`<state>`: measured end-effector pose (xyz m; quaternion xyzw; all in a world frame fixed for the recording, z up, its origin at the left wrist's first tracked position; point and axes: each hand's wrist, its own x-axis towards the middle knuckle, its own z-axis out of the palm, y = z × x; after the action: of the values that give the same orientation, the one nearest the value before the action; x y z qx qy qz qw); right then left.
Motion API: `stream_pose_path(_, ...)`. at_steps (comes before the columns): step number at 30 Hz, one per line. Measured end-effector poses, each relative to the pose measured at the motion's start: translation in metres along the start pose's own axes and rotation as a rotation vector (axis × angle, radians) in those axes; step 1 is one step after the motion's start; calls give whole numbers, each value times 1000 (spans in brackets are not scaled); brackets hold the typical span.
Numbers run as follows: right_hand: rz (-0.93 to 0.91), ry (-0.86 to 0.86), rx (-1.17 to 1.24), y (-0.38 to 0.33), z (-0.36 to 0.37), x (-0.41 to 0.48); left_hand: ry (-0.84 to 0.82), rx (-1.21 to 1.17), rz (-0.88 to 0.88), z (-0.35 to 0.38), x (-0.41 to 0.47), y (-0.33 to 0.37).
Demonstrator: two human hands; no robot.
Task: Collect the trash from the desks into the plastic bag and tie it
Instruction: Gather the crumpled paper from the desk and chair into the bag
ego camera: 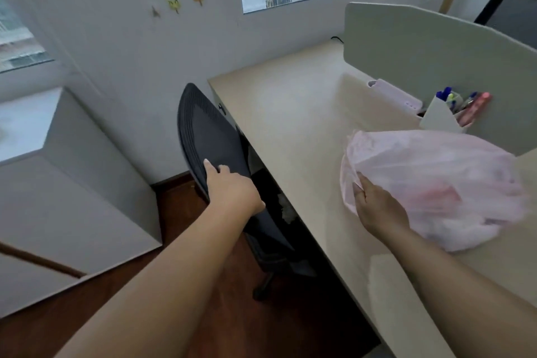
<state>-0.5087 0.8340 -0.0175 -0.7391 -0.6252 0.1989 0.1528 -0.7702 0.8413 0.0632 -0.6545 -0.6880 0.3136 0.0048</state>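
A see-through pink plastic bag (441,171), crumpled and bulging, lies on the desk (290,102) near its divider (421,46). The right hand (377,206) pinches the bag's left rim. The left hand (232,189), arm outstretched, grips a black mesh chair (209,131) at the desk's left edge. A pen holder (438,118) stands beyond the bag.

A small office, by the look of it — a long pale table (290,102) carries a grey divider panel (421,46) that splits it into workstations, with a pen holder (441,116) full of pens against the panel. A black mesh chair (209,136) stands at the table's edge; what may be a second chair (511,11) shows beyond the panel.
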Motion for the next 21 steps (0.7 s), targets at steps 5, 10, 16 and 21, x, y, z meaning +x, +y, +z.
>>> stream_pose_path(5, 79, 34, -16, 0, 40, -2, 73, 101, -7, 25, 16, -51)
stream_pose_path(10, -100, 152, -312, -15, 89, -21, 158, 159, -4, 49, 35, -101)
stream_pose_path(16, -125, -178, -467, -4, 138, -32, 248, 228, 10, 79, 48, -158)
stream_pose_path(21, -107, -166, -485, 12, 146, -39, 259, 276, -24, 102, 56, -192)
